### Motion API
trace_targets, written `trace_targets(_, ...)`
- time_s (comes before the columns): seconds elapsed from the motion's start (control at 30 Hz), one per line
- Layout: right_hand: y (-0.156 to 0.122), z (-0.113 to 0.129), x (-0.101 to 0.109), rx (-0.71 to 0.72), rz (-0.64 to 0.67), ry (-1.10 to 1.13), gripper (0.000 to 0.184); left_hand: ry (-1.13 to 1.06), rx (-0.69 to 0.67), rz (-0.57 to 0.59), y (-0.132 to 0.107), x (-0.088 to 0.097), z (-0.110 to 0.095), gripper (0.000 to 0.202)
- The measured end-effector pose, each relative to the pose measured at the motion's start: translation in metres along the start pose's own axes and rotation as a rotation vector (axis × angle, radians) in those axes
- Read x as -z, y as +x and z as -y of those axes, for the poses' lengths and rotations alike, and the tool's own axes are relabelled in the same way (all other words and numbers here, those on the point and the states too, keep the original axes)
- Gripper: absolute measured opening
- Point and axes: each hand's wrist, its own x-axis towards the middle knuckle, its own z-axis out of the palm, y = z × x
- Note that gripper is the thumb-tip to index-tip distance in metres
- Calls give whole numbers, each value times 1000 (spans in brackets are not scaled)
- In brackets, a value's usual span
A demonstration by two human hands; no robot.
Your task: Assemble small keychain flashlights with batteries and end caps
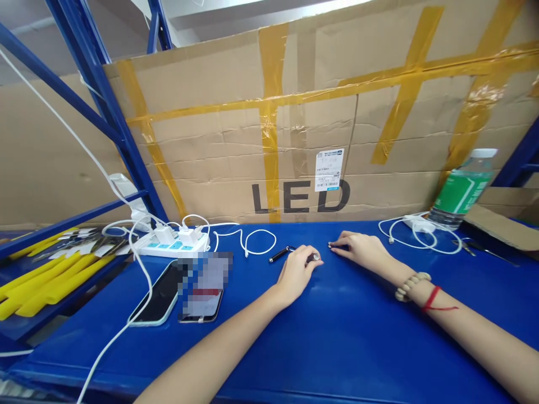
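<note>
My left hand (295, 271) is closed above the blue table, its fingers wrapped round a small dark cylinder with a round silvery end (315, 256). Most of that cylinder is hidden by the fingers. Just left of this hand lies a short black stick-like piece with a shiny end (278, 256), and a thin dark strap runs from it toward the fingers. My right hand (361, 249) rests on the table a little to the right, apart from the left. Its thumb and fingertips pinch a tiny silvery piece (329, 245), too small to name.
Two phones (158, 297) lie at the left, near a white power strip (168, 242) with plugs and white cables. A green-labelled bottle (463, 188) and a white charger (419, 223) stand back right. Behind rises a taped cardboard box (219, 163). Yellow-handled tools (54, 280) lie far left.
</note>
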Motion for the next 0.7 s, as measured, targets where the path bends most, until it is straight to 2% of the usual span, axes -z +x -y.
trace_targets(0.23, 0, 2, -3, 46, -60, 18, 26, -51, 17, 14, -1, -1, -5, 6)
trace_targets(0.43, 1, 1, -5, 226, -24, 33, 26, -94, 45, -18, -2, -4, -2, 11)
trace_targets(0.7, 1, 11, 4, 263, 9, 177, 24, -178, 77, -24, -4, -4, -5, 17)
